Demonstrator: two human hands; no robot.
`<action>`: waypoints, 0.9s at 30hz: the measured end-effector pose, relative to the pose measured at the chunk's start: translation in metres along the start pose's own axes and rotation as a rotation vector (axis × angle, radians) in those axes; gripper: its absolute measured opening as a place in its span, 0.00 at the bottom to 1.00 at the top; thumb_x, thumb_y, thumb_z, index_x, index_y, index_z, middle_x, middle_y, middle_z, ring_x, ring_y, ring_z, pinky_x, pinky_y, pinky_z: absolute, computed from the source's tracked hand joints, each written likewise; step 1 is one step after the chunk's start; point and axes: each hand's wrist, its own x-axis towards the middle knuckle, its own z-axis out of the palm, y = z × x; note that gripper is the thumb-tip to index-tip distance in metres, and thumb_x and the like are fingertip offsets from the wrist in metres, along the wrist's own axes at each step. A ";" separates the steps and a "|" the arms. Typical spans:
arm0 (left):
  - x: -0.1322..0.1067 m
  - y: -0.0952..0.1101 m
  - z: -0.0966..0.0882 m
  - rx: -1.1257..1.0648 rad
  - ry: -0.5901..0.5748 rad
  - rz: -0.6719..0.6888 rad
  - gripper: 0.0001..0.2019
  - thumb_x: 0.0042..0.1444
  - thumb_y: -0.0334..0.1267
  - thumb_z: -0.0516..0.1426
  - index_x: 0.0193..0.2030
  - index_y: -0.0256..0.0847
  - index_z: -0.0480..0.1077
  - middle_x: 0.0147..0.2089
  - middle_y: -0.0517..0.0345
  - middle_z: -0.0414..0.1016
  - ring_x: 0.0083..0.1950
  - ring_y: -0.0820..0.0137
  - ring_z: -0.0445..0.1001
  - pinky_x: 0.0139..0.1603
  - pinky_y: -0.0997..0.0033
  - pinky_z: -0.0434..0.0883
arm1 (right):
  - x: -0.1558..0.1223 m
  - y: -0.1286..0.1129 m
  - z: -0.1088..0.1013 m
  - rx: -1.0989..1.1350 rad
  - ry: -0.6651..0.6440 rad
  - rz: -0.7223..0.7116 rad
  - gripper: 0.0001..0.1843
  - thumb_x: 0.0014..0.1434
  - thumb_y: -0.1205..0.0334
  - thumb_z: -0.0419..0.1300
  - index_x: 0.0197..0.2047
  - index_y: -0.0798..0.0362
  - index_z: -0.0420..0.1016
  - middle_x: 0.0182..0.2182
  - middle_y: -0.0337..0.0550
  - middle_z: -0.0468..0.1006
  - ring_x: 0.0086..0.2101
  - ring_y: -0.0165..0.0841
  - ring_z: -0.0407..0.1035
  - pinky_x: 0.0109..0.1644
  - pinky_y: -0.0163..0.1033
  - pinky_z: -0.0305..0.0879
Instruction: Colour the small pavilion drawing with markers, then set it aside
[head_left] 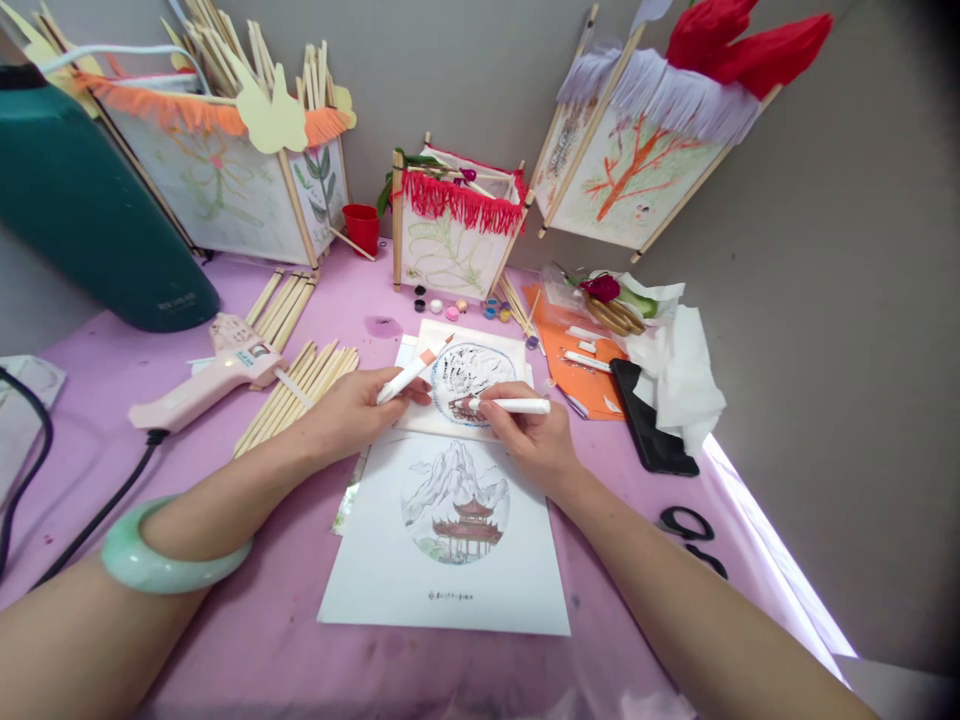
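My right hand (534, 437) is closed round a white marker (512, 406), its tip down on a small sheet with a round ink drawing (466, 372). My left hand (354, 410) grips a second white marker with a peach-coloured end (409, 374) and rests at that sheet's left edge. Nearer to me lies a larger white sheet with a printed pagoda and mountain picture (454, 508). A pale green bangle (154, 563) sits on my left forearm.
A pink glue gun (206, 384) and bundles of bamboo sticks (298, 385) lie at the left on the purple table (262, 620). Three paper lanterns (450, 225) stand at the back. Paint pots (450, 306), an orange sheet, a black phone (646, 412), tissue and scissors (694, 535) lie to the right.
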 end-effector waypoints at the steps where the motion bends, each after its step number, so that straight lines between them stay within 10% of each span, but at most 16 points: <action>1: 0.000 0.000 0.000 -0.001 0.005 0.004 0.16 0.50 0.39 0.50 0.41 0.44 0.75 0.46 0.61 0.77 0.47 0.64 0.72 0.50 0.69 0.66 | 0.000 0.000 0.000 -0.001 0.007 -0.003 0.06 0.59 0.60 0.56 0.36 0.52 0.73 0.31 0.41 0.77 0.32 0.30 0.72 0.35 0.36 0.67; 27: 0.000 -0.003 0.000 0.001 -0.004 0.029 0.16 0.50 0.37 0.50 0.42 0.41 0.75 0.45 0.59 0.77 0.47 0.64 0.72 0.48 0.69 0.65 | -0.001 0.000 0.000 0.031 -0.018 -0.015 0.05 0.59 0.63 0.56 0.36 0.52 0.72 0.32 0.42 0.77 0.32 0.30 0.72 0.35 0.36 0.67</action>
